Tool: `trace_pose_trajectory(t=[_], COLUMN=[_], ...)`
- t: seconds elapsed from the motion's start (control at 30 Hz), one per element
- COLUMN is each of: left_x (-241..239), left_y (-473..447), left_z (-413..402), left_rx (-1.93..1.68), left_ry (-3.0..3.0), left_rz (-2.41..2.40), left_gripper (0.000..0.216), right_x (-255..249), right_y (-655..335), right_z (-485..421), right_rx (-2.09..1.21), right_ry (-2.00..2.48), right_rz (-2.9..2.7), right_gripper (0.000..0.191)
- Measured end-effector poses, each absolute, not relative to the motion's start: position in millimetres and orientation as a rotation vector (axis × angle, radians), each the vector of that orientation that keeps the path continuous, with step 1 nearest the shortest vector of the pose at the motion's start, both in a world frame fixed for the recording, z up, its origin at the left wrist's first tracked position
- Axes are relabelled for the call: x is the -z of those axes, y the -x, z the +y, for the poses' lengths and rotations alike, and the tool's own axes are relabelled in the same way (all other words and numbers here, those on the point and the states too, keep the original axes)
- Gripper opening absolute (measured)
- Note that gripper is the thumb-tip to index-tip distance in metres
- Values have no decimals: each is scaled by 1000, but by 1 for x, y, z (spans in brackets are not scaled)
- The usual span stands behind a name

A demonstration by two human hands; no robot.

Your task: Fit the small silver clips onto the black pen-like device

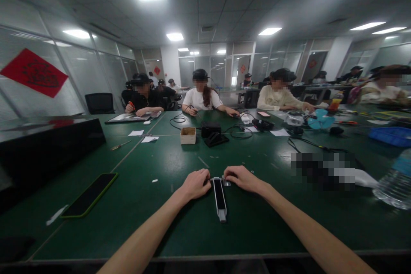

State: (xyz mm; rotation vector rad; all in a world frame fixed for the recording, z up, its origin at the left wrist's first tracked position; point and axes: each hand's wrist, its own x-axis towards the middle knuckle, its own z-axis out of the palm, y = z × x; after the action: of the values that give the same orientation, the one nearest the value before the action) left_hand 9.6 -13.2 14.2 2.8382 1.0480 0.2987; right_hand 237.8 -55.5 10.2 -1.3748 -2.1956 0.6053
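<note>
Dim overhead panels, warped edges.

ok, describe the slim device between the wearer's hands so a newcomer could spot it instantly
Start at the big green table and look to its near edge, centre. There the left hand and right hand meet at the far end of a narrow remote-like bar, black-faced with a pale rim. Unlike the broad, green-edged phone lying flat to the left, it is thin and points toward the wearer.

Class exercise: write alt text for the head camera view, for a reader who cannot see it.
Two bare hands, left hand and right hand, touch the far end of a slim black and silver device lying on a green table. A phone lies to the left; other people sit working opposite.
</note>
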Motion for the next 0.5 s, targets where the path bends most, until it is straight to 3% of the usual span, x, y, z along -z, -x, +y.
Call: trace_pose_trajectory(t=[0.5], left_x=[-9], left_y=[-9], left_z=[-10], left_rx=[-347], left_ry=[-2849], left_rz=[1028], left_gripper=[9], right_x=[-10], right_y=[-235], right_z=[-56], right_rx=[-545], right_ry=[1369], right_rz=[-2192], right_gripper=[16])
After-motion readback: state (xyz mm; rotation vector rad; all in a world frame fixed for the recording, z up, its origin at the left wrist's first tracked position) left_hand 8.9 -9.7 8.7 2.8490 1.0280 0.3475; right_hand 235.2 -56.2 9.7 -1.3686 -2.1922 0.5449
